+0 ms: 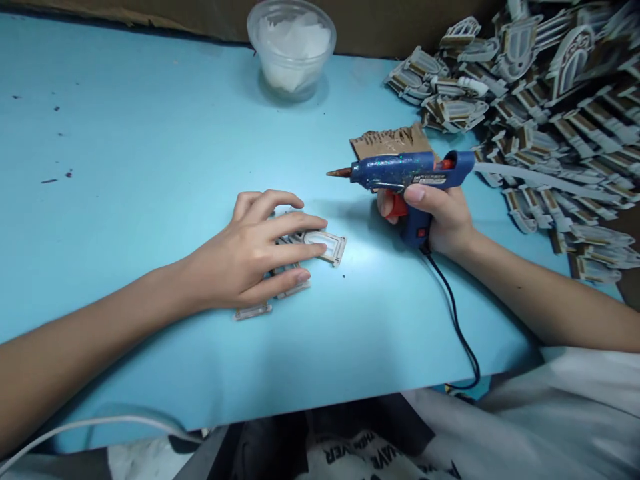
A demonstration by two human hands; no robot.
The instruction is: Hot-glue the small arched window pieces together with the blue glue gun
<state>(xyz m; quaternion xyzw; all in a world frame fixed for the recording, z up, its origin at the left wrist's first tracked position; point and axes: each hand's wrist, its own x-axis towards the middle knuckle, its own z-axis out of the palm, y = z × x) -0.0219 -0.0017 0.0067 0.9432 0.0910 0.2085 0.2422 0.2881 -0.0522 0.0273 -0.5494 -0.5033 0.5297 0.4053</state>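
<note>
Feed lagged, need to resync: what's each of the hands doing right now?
Left hand: open, fingers flat, pressing on the small flat pieces on the table.
Right hand: closed on the glue gun, nozzle pointing left.

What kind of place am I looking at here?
Probably a small craft assembly bench: a blue glue gun in the right hand, a heap of identical cut pieces, and a blue table.

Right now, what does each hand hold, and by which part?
The right hand grips the blue glue gun by its handle. The left hand holds nothing; it lies flat on small grey parts.
</note>
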